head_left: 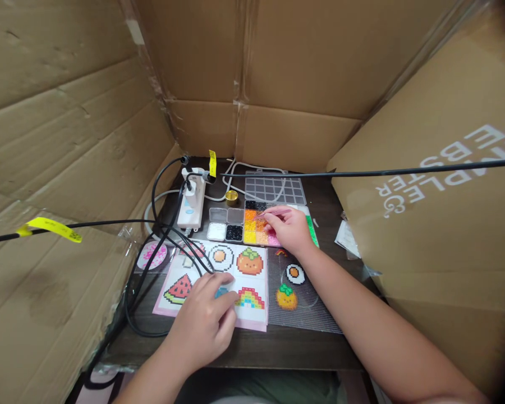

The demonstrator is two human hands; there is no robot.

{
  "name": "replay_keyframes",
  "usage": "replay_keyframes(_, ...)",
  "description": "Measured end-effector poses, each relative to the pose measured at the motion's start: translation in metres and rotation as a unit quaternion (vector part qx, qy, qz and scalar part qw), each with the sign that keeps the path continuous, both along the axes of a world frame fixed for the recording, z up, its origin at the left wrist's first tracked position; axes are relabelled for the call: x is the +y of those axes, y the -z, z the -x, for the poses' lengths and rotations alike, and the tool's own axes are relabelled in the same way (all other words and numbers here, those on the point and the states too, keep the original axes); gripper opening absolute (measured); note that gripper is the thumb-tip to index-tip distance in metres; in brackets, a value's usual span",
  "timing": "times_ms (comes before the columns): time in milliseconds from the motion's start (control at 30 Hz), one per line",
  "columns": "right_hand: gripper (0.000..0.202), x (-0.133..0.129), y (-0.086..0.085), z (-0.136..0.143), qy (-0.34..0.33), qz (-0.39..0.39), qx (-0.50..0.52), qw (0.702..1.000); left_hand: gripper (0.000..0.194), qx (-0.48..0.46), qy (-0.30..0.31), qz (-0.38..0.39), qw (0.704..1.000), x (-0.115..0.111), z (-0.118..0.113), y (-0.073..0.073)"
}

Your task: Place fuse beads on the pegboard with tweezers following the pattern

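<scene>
My right hand (287, 224) is closed on pink tweezers (273, 212), whose tips point into the orange part of a bead box (249, 237) with many colours. My left hand (214, 314) rests on a pattern sheet (252, 324), fingers apart and holding nothing. The sheet shows a watermelon, an egg, a persimmon and a rainbow; the hand covers part of it. To its right, a dark mesh board (315, 314) carries a bead egg (295, 274), a bead persimmon (287, 297) and a small rainbow piece (281, 253).
A white power strip (192, 205) with black cables stands at the back left. Small boxes hold white beads (216, 232) and black beads (234, 233). A gold cup (231, 197) and an open clear lid (273, 187) lie behind. Cardboard walls enclose the table.
</scene>
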State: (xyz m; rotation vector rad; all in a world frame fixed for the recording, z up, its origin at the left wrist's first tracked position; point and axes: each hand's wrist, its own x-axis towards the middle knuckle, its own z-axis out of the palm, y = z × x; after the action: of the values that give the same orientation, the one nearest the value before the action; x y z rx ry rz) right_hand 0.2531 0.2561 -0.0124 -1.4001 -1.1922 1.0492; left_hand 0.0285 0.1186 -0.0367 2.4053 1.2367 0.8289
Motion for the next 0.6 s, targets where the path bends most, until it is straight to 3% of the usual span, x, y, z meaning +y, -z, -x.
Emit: replay_keyframes(600, 0.021, 0.0018, 0.0059, 0.0058, -0.003, 0.008, 0.001, 1.0, 0.027, 0.009, -0.007, -0.01, 1.0, 0.0003, -0.0013, -0.0028)
